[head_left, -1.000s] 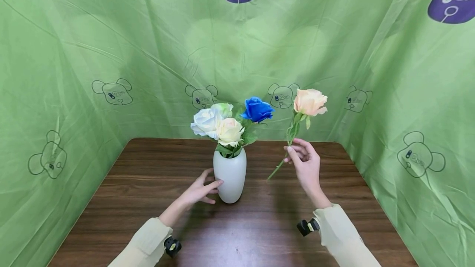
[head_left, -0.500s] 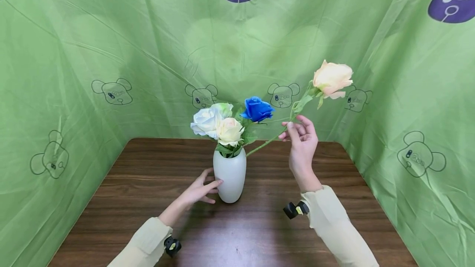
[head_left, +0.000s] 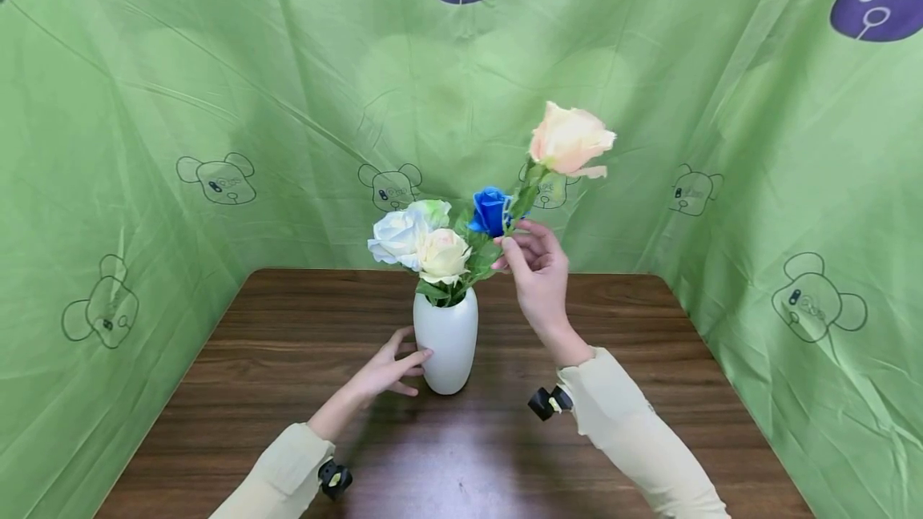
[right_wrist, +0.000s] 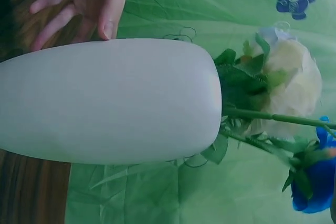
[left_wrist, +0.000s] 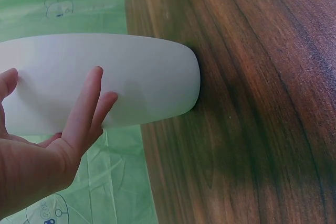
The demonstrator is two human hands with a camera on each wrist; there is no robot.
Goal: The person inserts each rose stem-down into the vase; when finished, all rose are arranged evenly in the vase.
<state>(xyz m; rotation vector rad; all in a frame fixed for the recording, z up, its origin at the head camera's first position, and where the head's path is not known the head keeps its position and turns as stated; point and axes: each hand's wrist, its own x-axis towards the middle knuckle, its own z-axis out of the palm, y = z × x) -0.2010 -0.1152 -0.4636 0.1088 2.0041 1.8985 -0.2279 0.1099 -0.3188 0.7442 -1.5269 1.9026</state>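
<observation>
A white vase [head_left: 447, 347] stands upright on the wooden table, bearing a pale blue rose [head_left: 397, 237], a cream rose [head_left: 443, 255], a greenish-white bloom [head_left: 433, 212] and a blue rose [head_left: 490, 211]. My left hand [head_left: 392, 367] rests at the vase's left side; its thumb touches the front, the other fingers are fairly straight and spread. Between thumb and fingertips, my right hand [head_left: 541, 275] pinches the stem of a peach rose [head_left: 571, 138], which leans right above the blue one. In the right wrist view a green stem [right_wrist: 278, 119] runs to the vase's mouth, its lower end hidden.
A green curtain [head_left: 288, 102] with bear drawings hangs behind and at both sides of the table [head_left: 238, 391]. Each sleeve carries a black wrist camera, the left one [head_left: 335, 479] and the right one [head_left: 550, 403].
My right hand has raised the peach rose, tilted it so its stem slants toward the vase, then moved it left beside the blue rose. The left hand and vase stay put.
</observation>
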